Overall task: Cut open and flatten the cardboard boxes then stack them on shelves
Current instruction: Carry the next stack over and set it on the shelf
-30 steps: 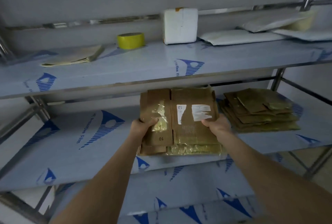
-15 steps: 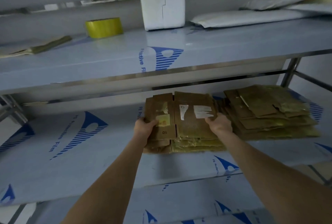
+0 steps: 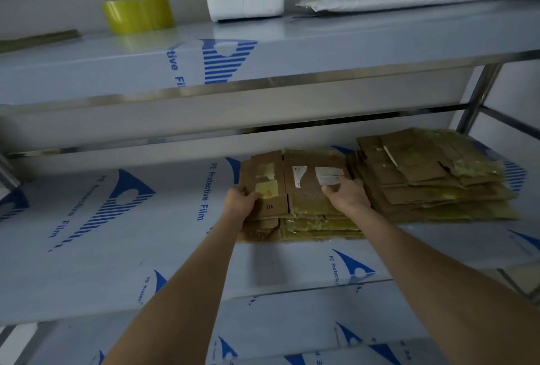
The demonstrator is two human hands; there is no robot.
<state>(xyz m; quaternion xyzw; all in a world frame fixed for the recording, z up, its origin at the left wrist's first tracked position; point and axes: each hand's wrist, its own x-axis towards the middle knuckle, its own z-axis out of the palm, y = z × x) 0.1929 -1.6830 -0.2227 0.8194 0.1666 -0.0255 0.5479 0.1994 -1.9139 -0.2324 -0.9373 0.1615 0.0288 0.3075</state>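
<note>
Stacking almost done: my left hand [image 3: 241,202] and right hand [image 3: 347,196] curl fingers round flattened boxes [image 3: 304,189] on the shelf [image 3: 117,247], finished stack [image 3: 432,177] beside right fingers; release remains.

A stack of flattened brown cardboard boxes [image 3: 304,198], torn white labels on top, lies flat on the film-covered middle shelf [image 3: 117,247]. A taller, ragged brown cardboard pile [image 3: 432,177] sits just right of it.
</note>
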